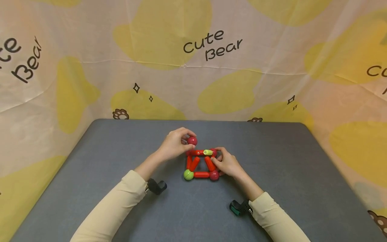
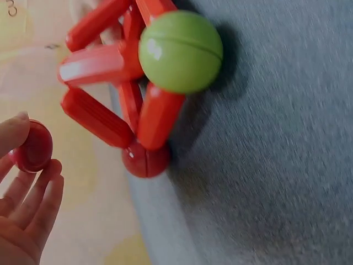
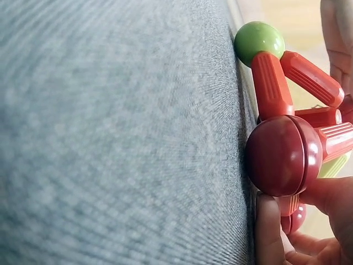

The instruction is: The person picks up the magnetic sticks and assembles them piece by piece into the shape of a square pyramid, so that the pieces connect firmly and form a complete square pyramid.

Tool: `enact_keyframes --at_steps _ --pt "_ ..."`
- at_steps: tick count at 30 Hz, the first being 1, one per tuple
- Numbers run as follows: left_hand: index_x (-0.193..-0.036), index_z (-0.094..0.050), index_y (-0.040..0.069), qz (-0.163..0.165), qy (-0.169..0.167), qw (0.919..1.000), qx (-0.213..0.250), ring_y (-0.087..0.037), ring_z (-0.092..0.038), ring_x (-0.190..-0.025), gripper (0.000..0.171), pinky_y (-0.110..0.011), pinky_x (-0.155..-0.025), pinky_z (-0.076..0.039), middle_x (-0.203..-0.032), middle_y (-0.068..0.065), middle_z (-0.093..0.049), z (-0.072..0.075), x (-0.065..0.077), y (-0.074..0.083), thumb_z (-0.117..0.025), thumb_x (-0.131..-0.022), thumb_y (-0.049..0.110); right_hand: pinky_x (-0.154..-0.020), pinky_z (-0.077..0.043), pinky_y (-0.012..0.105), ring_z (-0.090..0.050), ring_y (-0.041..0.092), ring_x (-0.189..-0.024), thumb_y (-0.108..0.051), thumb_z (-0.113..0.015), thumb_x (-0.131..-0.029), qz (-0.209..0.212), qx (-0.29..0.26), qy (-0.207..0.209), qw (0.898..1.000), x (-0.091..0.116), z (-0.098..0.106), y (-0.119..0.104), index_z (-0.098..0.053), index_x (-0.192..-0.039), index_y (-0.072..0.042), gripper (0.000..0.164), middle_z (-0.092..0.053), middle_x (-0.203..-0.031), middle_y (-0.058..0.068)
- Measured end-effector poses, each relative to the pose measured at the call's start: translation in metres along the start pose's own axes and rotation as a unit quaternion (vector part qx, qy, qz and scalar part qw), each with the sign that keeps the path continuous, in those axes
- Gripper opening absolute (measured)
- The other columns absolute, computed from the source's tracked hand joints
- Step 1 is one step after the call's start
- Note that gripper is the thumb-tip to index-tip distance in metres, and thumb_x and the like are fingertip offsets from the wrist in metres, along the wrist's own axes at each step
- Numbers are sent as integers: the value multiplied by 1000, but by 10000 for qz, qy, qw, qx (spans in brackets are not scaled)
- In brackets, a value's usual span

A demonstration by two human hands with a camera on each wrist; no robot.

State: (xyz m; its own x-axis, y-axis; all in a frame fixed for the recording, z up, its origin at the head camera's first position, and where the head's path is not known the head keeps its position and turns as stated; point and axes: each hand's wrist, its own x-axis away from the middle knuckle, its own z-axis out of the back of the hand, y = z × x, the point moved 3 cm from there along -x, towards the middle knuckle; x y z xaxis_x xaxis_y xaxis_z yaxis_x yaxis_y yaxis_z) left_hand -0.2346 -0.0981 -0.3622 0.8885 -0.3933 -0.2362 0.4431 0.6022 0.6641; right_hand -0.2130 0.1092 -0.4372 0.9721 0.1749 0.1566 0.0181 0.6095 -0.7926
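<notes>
Between thumb and fingers, my left hand (image 1: pixel 173 143) pinches a red ball (image 1: pixel 192 140) above the back left corner of a construction of magnetic rods and balls. A green ball (image 1: pixel 188 174) forms its front left corner and a dark red ball (image 1: pixel 214 175) its front right. One red rod (image 1: pixel 201 174) joins them; other red rods lean upward from both, such as one rod (image 2: pixel 97 117) in the left wrist view. My right hand (image 1: pixel 228 165) grips a red rod (image 3: pixel 289 205) on the construction's right side. A yellow-green rod (image 1: pixel 208 152) lies along the back. Fingers partly hide the back corners.
The construction stands on a grey table (image 1: pixel 193 211). Behind and beside the table hangs a patterned cloth (image 1: pixel 229 90). Black wrist cameras, one on the left wrist (image 1: pixel 157 187) and one on the right wrist (image 1: pixel 240 207), stick out inward above the tabletop.
</notes>
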Motion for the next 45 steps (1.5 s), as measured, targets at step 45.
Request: enact_keyframes --at_steps 45 --pt "-105 -68 12 -619 -430 9968 -277 -14 -57 -75 30 -21 -60 -45 -97 2 -66 -31 15 20 -75 -76 15 -42 -49 28 -58 12 -48 -19 -61 -87 169 38 139 9998 -1 -1 0 -43 -129 -4 48 -61 -72 6"
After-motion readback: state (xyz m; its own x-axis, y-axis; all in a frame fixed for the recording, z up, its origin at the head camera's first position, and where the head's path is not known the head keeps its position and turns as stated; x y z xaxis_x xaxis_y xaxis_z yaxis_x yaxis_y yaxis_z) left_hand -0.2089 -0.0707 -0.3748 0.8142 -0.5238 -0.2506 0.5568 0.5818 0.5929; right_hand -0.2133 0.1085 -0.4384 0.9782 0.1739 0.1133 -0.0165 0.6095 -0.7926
